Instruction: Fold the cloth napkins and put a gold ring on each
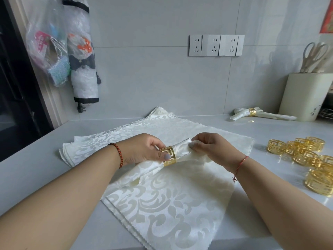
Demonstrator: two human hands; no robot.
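Note:
A rolled cream damask napkin (182,147) is held just above a flat stack of the same napkins (162,201) on the counter. A gold ring (169,156) sits around the roll near its middle. My left hand (144,150) pinches the ring with thumb and fingers. My right hand (210,147) grips the roll's upper right end. A finished napkin with its gold ring (252,112) lies at the back right. Several loose gold rings (306,156) lie in a cluster on the right of the counter.
A cream utensil holder (302,96) with scissors stands at the back right beside a wire rack. Plastic bags (59,51) hang on the left wall by a dark doorway. Wall sockets (216,45) sit above the grey counter (36,168).

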